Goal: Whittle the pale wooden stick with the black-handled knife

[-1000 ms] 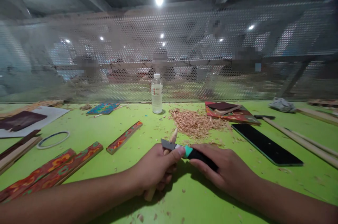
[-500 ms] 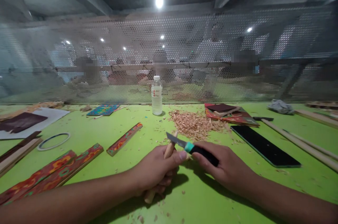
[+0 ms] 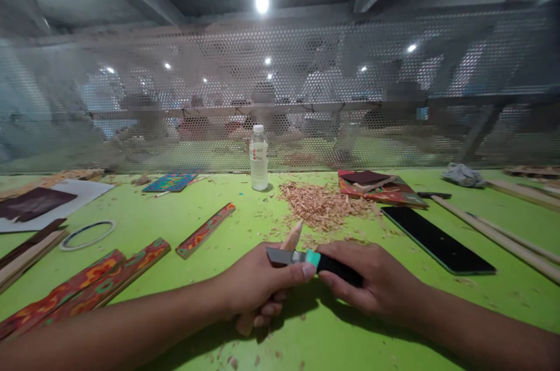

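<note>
My left hand (image 3: 262, 283) is closed around a wooden stick (image 3: 292, 235) whose upper end is whittled to a point; its lower end sticks out below my fingers. In my right hand (image 3: 367, 277) is a carving knife (image 3: 335, 266) with a black handle and a turquoise collar. The blade points left and lies across the stick, just above my left thumb, which touches the collar. Beyond both hands lies a heap of wood shavings (image 3: 321, 205) on the green table (image 3: 210, 312).
A water bottle (image 3: 259, 161) stands at the back before a perforated metal screen (image 3: 301, 85). Painted wood strips (image 3: 105, 286), a white ring (image 3: 87, 235) and brown sandpaper (image 3: 37, 205) lie left. A black phone-like slab (image 3: 437, 240) and long wooden rods (image 3: 499, 237) lie right.
The knife blade has moved down the stick from near its tip to just above my left thumb. The pointed end now shows above the blade.
</note>
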Motion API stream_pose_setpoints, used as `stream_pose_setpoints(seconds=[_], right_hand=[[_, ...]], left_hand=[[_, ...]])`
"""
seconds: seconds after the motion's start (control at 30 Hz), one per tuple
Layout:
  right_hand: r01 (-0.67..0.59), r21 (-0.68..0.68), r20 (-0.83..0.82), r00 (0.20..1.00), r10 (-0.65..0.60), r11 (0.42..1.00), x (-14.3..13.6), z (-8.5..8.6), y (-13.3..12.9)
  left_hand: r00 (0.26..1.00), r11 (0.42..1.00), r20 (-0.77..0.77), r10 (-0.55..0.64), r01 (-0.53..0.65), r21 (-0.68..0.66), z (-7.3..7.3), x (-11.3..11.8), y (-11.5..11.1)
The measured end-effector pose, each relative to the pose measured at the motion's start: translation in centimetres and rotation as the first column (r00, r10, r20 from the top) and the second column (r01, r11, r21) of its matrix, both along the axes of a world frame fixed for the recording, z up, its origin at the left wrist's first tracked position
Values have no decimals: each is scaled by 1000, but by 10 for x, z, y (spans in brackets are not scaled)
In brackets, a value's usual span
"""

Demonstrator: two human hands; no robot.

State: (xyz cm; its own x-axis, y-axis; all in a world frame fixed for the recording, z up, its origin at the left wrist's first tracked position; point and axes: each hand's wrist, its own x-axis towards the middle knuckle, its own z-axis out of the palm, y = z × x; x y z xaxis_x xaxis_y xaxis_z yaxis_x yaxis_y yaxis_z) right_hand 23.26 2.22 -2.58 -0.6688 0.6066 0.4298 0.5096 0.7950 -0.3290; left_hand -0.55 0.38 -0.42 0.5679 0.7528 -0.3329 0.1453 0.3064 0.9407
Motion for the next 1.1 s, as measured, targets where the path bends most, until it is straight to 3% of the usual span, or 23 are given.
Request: stream_pose_setpoints(seconds=[0.33,0.5,0.77,0.87,1.1], right_hand=[[74,168,16,997,-78,983,-4,-5,-9],[209,72,-7,978,-209,975,-8,-9,-9],[316,-50,-86,944,-319,948,-2,-2,5],[281,-73,-93,953,-287,957,-1,2,5],[53,-97,-13,998,-55,994,-4,1,-1]], left_hand=[[993,991,-28,111,-108,73,0,2,-5],[980,973,-14,199,-195,121,-8,6,-4],[975,967,6,222,-221,124,-11,7,-1],[980,970,-20,197,-192,149,-10,5,-2],[990,984,-88,114,-101,145,-8,0,-3]])
